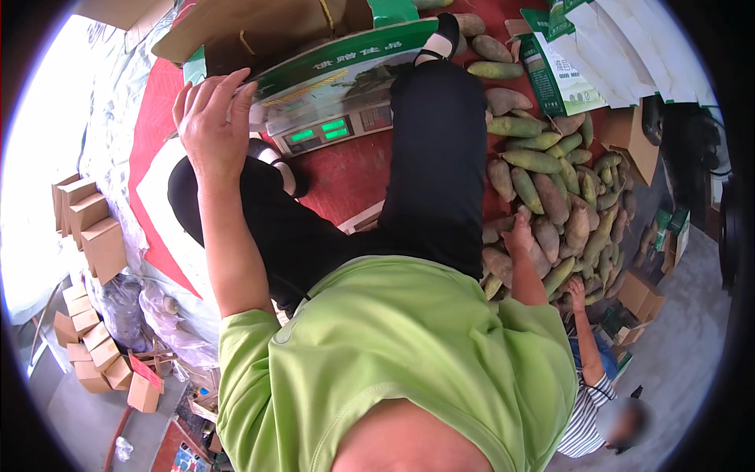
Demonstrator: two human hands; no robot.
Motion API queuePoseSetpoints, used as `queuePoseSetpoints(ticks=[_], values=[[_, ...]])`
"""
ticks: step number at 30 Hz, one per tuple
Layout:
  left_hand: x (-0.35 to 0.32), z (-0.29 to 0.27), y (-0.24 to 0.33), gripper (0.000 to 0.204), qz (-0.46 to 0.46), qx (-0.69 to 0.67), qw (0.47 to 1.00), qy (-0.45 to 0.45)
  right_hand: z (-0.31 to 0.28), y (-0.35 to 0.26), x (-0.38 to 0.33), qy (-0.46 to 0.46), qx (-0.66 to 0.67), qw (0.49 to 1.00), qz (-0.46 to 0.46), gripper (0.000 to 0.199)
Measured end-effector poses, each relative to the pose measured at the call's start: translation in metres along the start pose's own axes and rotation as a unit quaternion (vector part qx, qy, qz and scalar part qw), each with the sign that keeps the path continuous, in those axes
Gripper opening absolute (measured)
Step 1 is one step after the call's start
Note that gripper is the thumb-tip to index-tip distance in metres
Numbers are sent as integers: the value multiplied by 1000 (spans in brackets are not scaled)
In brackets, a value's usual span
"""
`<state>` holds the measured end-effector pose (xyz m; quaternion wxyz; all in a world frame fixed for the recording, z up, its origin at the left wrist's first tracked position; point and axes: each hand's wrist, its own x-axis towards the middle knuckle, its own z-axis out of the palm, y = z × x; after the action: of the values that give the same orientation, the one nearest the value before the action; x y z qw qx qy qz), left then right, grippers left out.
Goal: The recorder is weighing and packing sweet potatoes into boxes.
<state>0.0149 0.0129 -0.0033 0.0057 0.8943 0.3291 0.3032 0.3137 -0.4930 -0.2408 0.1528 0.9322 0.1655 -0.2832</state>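
a creased shirt [409,330] lies nearest; left hand [212,126] by glossy carton [354,75], right hand [518,234] among tapered radishes [551,198], grips unclear.

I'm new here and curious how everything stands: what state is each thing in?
Green-fronted box: open, flaps up
Scale display: lit green
Long vegetables: loose, heaped
White-and-green cartons: overlapping; folded or assembled, unclear
Brown boxes at left: clustered; whether sealed, unclear
Plastic sheeting: crumpled

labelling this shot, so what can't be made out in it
- Head view: printed box: far end cut off by the upper edge.
- Head view: weighing scale: top covered by the printed box.
- Head view: green displays: digits too small.
- Head view: whether the right hand grips any root vegetable: its back hides the palm.
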Motion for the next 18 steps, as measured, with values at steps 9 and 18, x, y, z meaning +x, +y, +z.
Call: queuePoseSetpoints(ticks=[9,18], values=[[-1,-8,4,19,-20,-6,1000,-9,-52,-25,22,137,229,956,-125,63],[-2,-7,2,17,-18,-16,1000,-12,-251,-148,-22,311,485,754,-314,59]])
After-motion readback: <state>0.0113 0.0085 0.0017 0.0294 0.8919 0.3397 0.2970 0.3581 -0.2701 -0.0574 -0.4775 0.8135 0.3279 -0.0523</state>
